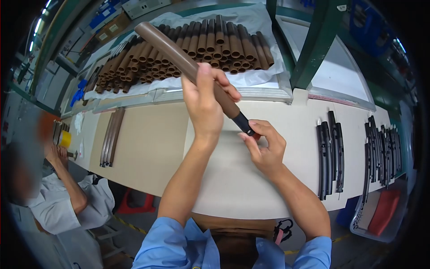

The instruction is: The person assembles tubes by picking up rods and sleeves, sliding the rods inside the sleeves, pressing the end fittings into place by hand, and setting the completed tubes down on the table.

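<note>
A long brown tube slants across the middle of the view, its far end up to the left. My left hand is wrapped round its lower half, with the thumb along the top. A black end piece sticks out of the tube's near end. Thumb and fingers of my right hand pinch the tip of that piece, and something small and reddish shows under the fingertips. How far the black piece sits inside the tube is hidden.
Behind, many brown tubes lie piled on white sheeting. Several finished-looking brown tubes lie left on the table. Black rods with wires and more black rods lie right, above a clear bin. A co-worker sits left.
</note>
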Demonstrator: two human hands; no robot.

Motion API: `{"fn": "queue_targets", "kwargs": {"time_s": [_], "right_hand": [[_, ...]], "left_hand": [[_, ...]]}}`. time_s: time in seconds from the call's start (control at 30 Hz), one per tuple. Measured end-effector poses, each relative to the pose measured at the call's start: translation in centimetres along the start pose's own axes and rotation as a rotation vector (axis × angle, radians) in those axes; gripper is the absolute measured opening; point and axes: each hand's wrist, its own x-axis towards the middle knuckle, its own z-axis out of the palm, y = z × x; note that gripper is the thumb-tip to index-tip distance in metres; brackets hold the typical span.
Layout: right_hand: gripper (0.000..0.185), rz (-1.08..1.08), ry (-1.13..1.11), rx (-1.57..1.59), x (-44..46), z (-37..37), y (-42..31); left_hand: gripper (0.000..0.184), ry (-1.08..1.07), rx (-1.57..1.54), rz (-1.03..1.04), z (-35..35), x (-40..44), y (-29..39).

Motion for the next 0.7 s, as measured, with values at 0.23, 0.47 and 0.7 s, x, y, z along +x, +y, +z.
{"fn": "queue_targets", "kwargs": {"time_s": [0.23,0.47,0.7], "right_hand": [[0.027,0.26,0.019,-0.001,-1.0,0.5,1.0],[0.027,0.39,-0.022,-0.069,-1.3,0.1,1.8],[0.02,0.465,-0.107,-0.041,-0.6,-0.2,1.1]], "left_hand": [[0.017,-0.206,0.198,0.164,1.6,-3.2,-1.7],[0.039,-0.423,0.469,0.469,1.8,-4.5,-3.2],[0.033,-0.399,0.429,0.378,1.4,-4.2,-3.9]]}}
